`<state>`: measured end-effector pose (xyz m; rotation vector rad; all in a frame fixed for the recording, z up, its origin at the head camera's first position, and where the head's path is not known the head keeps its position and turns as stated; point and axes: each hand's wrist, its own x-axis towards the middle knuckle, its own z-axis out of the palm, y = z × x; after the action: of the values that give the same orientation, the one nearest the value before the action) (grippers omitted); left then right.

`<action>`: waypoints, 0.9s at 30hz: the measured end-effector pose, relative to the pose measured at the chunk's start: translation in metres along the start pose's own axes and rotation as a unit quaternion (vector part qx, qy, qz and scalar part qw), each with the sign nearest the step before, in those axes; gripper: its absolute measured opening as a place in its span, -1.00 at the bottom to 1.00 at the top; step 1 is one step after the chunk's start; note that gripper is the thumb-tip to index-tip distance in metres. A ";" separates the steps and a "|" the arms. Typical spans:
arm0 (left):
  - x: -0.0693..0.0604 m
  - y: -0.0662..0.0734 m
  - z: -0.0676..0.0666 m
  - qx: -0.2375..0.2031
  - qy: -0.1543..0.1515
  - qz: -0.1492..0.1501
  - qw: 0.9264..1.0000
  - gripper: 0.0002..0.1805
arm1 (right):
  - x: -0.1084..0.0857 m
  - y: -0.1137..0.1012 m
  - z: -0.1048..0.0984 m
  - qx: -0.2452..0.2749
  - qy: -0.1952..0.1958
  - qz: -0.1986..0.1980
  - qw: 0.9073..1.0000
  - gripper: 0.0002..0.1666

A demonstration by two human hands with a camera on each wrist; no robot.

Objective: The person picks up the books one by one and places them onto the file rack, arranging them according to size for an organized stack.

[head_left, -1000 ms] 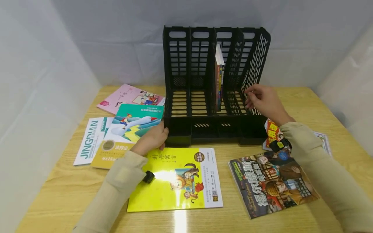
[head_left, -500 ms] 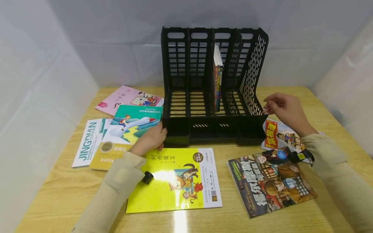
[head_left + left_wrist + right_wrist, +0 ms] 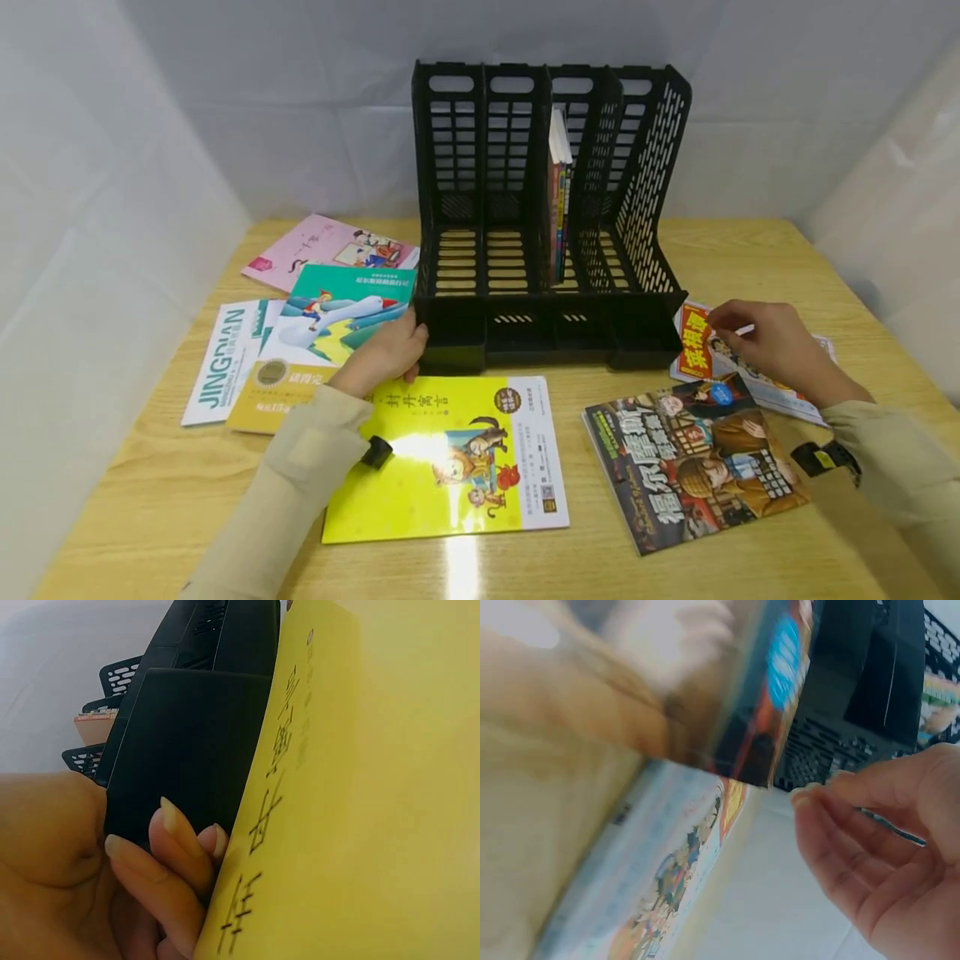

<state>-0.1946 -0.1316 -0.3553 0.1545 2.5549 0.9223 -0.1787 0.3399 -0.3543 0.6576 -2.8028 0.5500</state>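
Observation:
My left hand point(image 3: 384, 350) grips the lower left front corner of a black file rack point(image 3: 551, 304). Its bent fingers point(image 3: 176, 851) lie against the rack's dark front face in the left wrist view. Over a comic book point(image 3: 693, 346) with a red and yellow title, on the table's right, hovers my right hand point(image 3: 780, 346). Loosely bent, with thumb and fingertips close together, the right hand holds nothing. Contact between it and the comic book cannot be made out. A few thin books point(image 3: 558, 200) stand upright in the rack's third compartment from the left.
A yellow book point(image 3: 420, 500) lies flat before the rack, a dark-covered book point(image 3: 697, 475) to its right. Left of the rack are a pink book point(image 3: 315, 250), a green-topped book point(image 3: 330, 325) and a white one point(image 3: 221, 367), partly overlapping. White sheeting point(image 3: 322, 150) surrounds the wooden table point(image 3: 112, 525).
My right hand has left the rack's right side, moving right and then down toward me, above the comic book. The left hand stays on the rack's corner.

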 end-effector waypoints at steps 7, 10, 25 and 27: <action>-0.002 0.000 0.000 -0.006 -0.007 -0.005 1.000 -0.33 | -0.024 -0.015 0.013 -0.029 -0.022 -0.048 0.998 -0.66; -0.003 -0.001 -0.001 -0.002 -0.005 -0.007 1.000 -0.33 | -0.033 -0.023 0.019 -0.042 -0.040 -0.066 0.996 -0.57; -0.003 -0.002 -0.002 0.001 -0.003 0.000 1.000 -0.32 | -0.064 -0.058 0.024 -0.047 -0.112 -0.166 0.979 -0.32; -0.003 -0.002 -0.002 0.001 -0.004 0.000 1.000 -0.32 | -0.065 -0.058 0.023 -0.052 -0.133 -0.150 0.978 -0.31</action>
<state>-0.1926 -0.1348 -0.3543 0.1594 2.5477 0.9187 -0.0975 0.3079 -0.3759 1.1841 -2.8626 0.2731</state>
